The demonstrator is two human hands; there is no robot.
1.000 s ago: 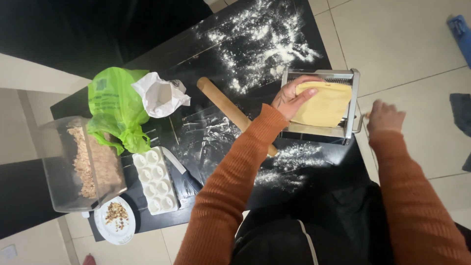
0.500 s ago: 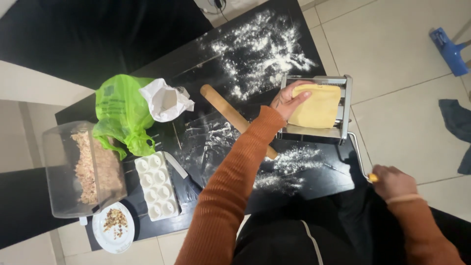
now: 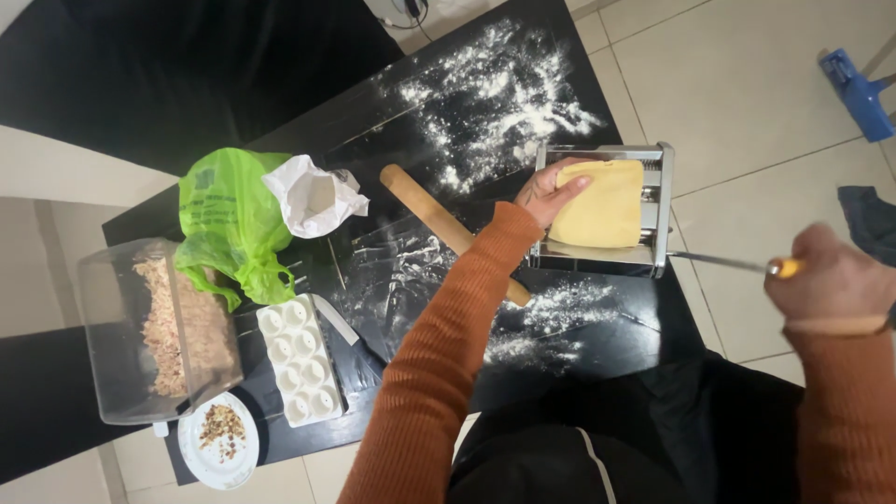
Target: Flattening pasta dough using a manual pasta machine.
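Observation:
A metal pasta machine (image 3: 661, 201) stands at the right edge of a black floured table (image 3: 485, 103). A flat yellow dough sheet (image 3: 602, 203) lies on top of it. My left hand (image 3: 548, 190) rests on the left side of the dough, fingers spread over it. My right hand (image 3: 833, 280) is closed around the yellow-tipped handle (image 3: 787, 268) of the machine's crank, out to the right of the table. Both arms wear orange ribbed sleeves.
A wooden rolling pin (image 3: 439, 222) lies diagonally under my left arm. Further left are a white paper bag (image 3: 313, 198), a green plastic bag (image 3: 229, 219), a white ravioli mould (image 3: 299, 359), a clear container (image 3: 154, 327) and a small plate (image 3: 219, 439). Tiled floor lies to the right.
My right hand has moved from beside the machine down and round to the right with the crank handle. The left hand stays on the dough sheet.

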